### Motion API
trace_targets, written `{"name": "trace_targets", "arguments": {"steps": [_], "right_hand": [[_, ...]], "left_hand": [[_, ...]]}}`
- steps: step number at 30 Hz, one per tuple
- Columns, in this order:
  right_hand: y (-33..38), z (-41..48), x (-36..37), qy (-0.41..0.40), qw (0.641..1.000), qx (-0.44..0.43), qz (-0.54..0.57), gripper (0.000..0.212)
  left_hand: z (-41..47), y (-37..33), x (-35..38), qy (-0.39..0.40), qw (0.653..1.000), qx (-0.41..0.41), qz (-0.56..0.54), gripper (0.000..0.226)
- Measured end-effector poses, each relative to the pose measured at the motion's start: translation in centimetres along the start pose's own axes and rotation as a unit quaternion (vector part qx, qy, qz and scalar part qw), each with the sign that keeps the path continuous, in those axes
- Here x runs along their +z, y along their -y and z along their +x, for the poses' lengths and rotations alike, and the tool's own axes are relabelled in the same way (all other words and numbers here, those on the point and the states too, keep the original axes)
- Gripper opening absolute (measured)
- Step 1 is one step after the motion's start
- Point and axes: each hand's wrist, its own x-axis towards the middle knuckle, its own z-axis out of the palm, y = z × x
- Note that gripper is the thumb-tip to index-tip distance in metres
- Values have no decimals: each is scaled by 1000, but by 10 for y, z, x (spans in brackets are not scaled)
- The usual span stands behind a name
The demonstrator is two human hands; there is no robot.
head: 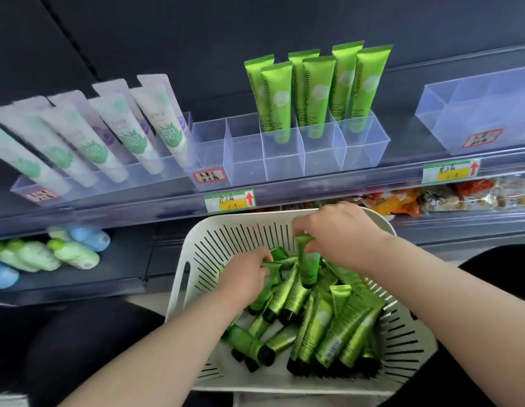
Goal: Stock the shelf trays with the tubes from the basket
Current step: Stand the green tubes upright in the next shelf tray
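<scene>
A white slotted basket (214, 245) sits low in the middle, holding several green tubes with black caps (322, 324). My right hand (340, 230) is shut on one green tube (308, 262), held upright above the pile. My left hand (243, 277) reaches into the basket and pinches the end of another green tube (271, 267). On the shelf above, a clear divided tray (284, 160) has several green tubes (314, 86) standing in its right compartments; its two left compartments are empty.
A tray of white and purple tubes (108, 133) stands at the left of the shelf. An empty clear tray (475, 113) sits at the right. Price labels (230, 201) line the shelf edge. Bottles (64, 251) lie on the lower left shelf, snack packets (446, 198) at right.
</scene>
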Motion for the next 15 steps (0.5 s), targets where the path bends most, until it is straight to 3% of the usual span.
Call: {"name": "trace_targets", "arguments": {"steps": [6,15], "right_hand": [[8,-10,-27,-67,997,19,21,30],[13,8,-132,-219,973,52,44,26]], "left_hand": [[-33,-20,-78,-137,986,62,-75,27],[-34,-72,-214,-355,917,97,-154,26]]}}
